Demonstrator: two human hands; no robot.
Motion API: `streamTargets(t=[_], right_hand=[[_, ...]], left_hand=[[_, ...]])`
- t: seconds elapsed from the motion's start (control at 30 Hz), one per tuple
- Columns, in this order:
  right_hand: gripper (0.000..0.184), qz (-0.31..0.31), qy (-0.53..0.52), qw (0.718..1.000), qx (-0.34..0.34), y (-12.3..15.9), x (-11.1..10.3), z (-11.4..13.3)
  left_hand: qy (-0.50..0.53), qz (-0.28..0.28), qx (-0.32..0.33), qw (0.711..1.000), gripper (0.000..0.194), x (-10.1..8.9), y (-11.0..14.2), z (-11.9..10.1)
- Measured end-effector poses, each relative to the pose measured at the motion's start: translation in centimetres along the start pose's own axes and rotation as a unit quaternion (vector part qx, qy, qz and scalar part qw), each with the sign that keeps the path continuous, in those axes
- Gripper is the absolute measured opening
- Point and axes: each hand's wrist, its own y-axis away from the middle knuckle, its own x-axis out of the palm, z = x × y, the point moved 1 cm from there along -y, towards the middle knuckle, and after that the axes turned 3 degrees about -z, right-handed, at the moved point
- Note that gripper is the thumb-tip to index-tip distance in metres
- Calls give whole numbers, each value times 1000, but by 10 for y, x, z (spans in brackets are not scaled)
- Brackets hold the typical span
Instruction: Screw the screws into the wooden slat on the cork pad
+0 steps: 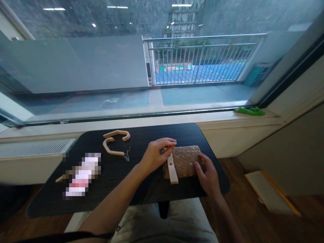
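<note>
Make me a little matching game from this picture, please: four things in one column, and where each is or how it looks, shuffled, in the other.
Things
1. flat wooden strip
2. hooked wooden pieces
3. thin metal pieces
4. green object

Places and looks
A. on the window sill
B. resting on the brown package
C. pale and curved, lying on the black table
D. grey, in a small cluster

Right pairs: 1-B, 2-C, 3-D, 4-A
</note>
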Motion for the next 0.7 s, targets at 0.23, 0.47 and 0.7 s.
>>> streamTargets(t=[0.23, 0.47, 0.7], right_hand=[[37, 2, 3, 1000, 1, 0, -1, 2], [37, 4, 6, 1000, 4, 0, -2, 3], [38, 4, 5, 1000, 9, 0, -2, 3]], left_hand=[[3, -4, 12, 1000, 9, 0, -1, -2], [-9, -25, -17, 1000, 3, 0, 0, 2], [-16, -33, -80, 996, 19, 0, 2, 4]])
